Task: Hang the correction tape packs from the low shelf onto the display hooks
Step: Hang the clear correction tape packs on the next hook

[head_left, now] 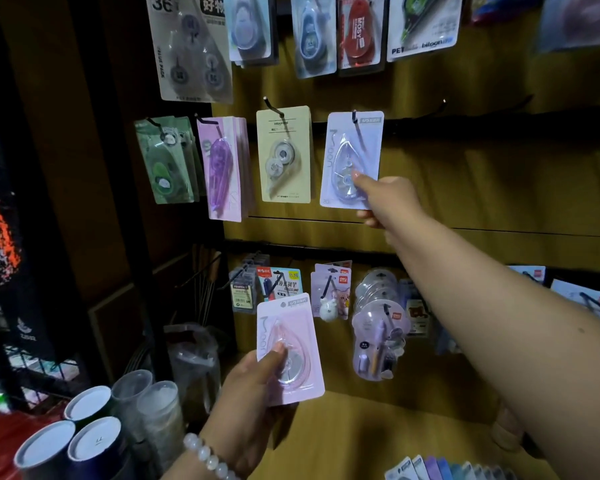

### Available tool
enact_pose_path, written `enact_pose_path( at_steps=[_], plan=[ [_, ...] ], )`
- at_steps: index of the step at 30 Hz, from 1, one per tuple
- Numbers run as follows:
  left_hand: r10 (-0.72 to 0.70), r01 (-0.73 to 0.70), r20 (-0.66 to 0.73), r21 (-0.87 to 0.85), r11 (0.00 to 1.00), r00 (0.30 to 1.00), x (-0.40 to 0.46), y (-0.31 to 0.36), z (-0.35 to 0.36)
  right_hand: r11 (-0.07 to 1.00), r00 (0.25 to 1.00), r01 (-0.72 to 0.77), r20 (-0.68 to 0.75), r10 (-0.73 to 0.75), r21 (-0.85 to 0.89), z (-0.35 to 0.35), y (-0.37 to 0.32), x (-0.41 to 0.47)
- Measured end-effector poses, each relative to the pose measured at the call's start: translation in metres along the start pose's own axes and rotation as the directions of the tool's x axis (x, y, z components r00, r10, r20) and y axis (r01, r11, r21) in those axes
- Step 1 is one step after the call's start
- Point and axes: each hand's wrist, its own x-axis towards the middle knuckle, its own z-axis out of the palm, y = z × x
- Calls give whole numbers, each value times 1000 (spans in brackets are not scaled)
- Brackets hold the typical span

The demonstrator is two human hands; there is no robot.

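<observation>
Midway through the hanging, by the look of it. Right hand up at the display wall, thumb and fingers pinching the lower right corner of a lilac pack. Top hole of that pack already over the tip of a black hook, card hanging nearly straight but not let go, and not clearly pushed back to the wall. Left hand lower, near the wooden shelf, gripping a pink pack with the thumb across its clear blister, card upright and a little tilted, well below the hooks. Waiting its turn, most likely.

To the left on the same row, already hanging: a beige pack, a stack of purple packs, a stack of green packs. To the right of the lilac pack, a bare hook showing, probably room for the pink one.

Down at the bottom right edge, a fanned row of more packs in white, violet and blue, lying on the low shelf. Still to hang, judging from that: the pink pack, then those. Exact count of the remaining ones not readable, since cut off by the frame.
</observation>
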Motion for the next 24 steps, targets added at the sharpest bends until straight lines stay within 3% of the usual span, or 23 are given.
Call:
enact_pose_path(
  at_steps=[8, 14, 18, 24],
  plan=[
    [-6, 6, -8, 2, 1000, 1000, 3, -5, 0, 983, 968, -124, 204, 150, -134, 1, 65, -69],
    [25, -25, 9, 1, 1000, 1000, 1, -8, 8, 931, 835, -249, 427, 347, -269, 12, 101, -121],
    [61, -61, 18, 32, 998, 998, 0, -8, 11, 933, 774, -315, 521, 360, -175, 14, 101, -140],
    [94, -87, -47, 129, 988, 994, 10, -6, 4, 954, 847, -289, 445, 291, -76, 10, 92, -133]
  ],
)
